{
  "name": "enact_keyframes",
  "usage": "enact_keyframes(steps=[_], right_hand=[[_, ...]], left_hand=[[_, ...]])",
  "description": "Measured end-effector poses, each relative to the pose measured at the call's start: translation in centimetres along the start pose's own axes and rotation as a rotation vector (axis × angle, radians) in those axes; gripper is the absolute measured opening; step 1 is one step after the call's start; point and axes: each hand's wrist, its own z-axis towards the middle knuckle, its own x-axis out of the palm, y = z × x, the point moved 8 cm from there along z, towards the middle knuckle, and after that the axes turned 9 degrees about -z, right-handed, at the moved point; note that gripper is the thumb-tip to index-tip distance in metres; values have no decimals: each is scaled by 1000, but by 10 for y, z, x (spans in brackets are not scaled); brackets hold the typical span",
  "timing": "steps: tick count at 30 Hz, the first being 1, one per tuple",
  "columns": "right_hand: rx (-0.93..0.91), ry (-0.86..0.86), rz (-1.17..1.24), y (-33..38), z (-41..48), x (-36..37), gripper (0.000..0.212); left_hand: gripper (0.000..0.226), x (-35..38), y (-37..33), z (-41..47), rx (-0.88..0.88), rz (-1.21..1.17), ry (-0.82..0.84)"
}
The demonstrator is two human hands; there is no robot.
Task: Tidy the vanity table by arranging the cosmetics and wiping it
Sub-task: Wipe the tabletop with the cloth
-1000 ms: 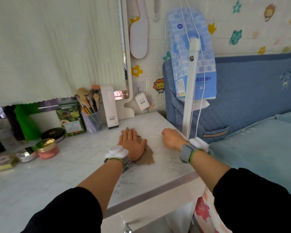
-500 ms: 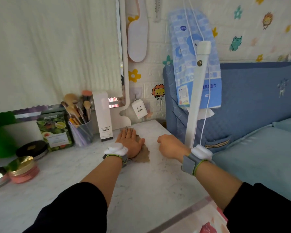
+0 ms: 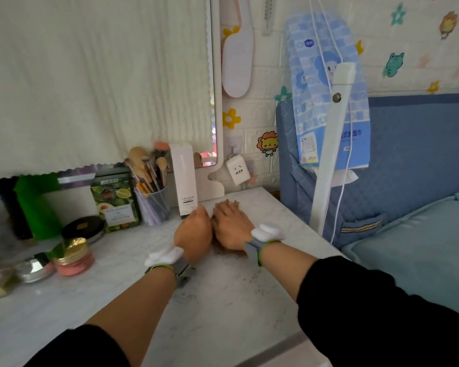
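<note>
In the head view, the tall white box [image 3: 183,178] stands upright at the back of the marble counter [image 3: 223,300], against the mirror's foot. The right grip [image 3: 229,226] lies flat just right of the box's base, fingers straight, pressing down on the brown cloth [image 3: 233,202]. The cloth's edges show beyond the fingertips and under the wrist. The left grip [image 3: 194,231] sits right in front of the box, touching the right one. Only its back shows, so I cannot tell whether it is wide, narrow or holding anything. Left of the box stand the brush cup [image 3: 154,202], a green carton [image 3: 115,202], a black compact [image 3: 82,227] and a pink jar [image 3: 73,256].
</note>
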Motion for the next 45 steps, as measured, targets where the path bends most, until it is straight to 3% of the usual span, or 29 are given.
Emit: enact_keyframes(steps=[4,7,12,25,41,45], right_hand=[[61,133,-57,-8,18,21,56],[92,149,-61,-24,35,24,57],[209,151,-35,-58,59,23,59],[460,74,-36,-118,75,15,57],[609,58,-87,-116,-59,13,65],[670,72,-92,-106,-96,12,66]], left_hand=[[26,9,-4,5,10,346,125],[28,18,-8,12,113,363,194],[27,28,-10,21,136,525,204],[24,34,-9,22,183,565,258],[33,20,-16,-26,79,588,277],[34,8,-29,-52,125,617,262]])
